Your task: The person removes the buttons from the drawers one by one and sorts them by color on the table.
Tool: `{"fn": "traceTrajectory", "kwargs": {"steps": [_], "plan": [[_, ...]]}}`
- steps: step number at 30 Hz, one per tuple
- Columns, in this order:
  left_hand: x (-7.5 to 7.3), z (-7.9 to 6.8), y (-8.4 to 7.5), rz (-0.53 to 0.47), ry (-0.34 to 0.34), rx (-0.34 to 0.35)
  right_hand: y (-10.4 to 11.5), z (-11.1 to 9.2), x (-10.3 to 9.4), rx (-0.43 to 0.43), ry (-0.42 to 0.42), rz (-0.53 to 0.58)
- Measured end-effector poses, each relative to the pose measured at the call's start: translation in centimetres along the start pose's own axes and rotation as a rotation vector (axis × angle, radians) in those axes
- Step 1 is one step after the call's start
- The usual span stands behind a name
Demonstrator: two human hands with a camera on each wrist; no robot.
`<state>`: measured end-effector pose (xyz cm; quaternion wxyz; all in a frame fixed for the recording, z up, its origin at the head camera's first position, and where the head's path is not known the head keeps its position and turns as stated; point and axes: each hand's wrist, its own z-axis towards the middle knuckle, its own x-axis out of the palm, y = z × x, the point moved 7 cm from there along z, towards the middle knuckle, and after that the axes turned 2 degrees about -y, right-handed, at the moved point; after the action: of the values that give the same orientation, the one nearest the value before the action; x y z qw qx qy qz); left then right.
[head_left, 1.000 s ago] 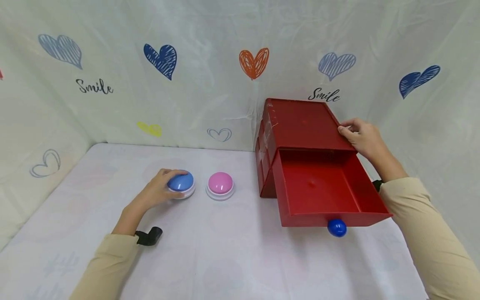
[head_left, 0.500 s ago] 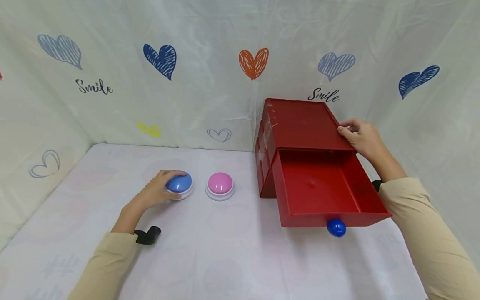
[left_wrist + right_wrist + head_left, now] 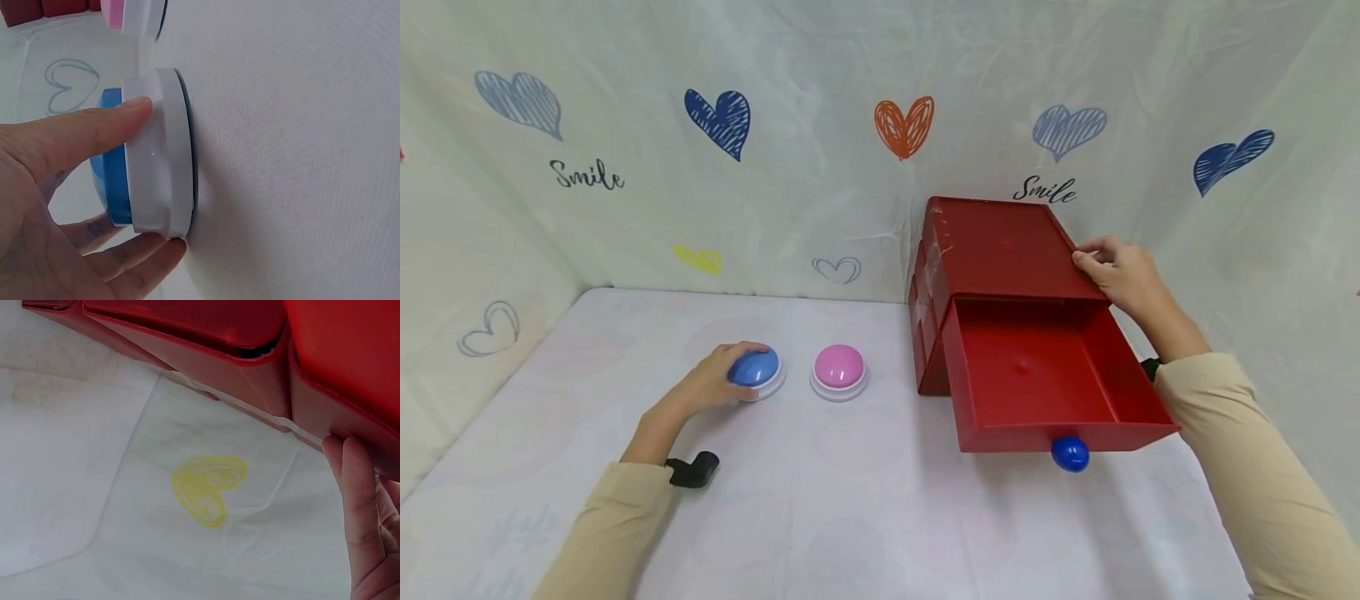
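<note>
A blue push button [image 3: 756, 368] with a white round base sits on the table at left; my left hand [image 3: 711, 379] grips it. In the left wrist view, the thumb presses one side of the white base [image 3: 159, 156] and the fingertips hold the opposite side. A pink push button [image 3: 839, 368] stands just right of it, untouched. At right is a red drawer cabinet [image 3: 1003, 250], its upper drawer [image 3: 1037, 375] pulled far out and empty, with a blue round knob [image 3: 1070, 454]. My right hand [image 3: 1123, 271] holds the cabinet's top right edge.
A white cloth wall [image 3: 820, 183] with printed hearts rises behind the table. The white table [image 3: 842, 517] stretches in front of the buttons and beneath the pulled-out drawer. A black wrist strap [image 3: 694, 470] is on the left wrist.
The blue push button has slid slightly left with my left hand, so the gap to the pink one is a little wider. The right hand and the drawer stay put.
</note>
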<state>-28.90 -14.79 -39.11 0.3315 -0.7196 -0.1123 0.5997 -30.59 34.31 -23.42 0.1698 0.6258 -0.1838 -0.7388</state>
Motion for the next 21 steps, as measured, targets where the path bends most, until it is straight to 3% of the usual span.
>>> {"fn": "traceTrajectory", "kwargs": {"steps": [21], "plan": [[0.09,-0.26,-0.08,0.002,0.022,-0.016,0.44,-0.1,-0.14,-0.026,-0.018,-0.008]]}}
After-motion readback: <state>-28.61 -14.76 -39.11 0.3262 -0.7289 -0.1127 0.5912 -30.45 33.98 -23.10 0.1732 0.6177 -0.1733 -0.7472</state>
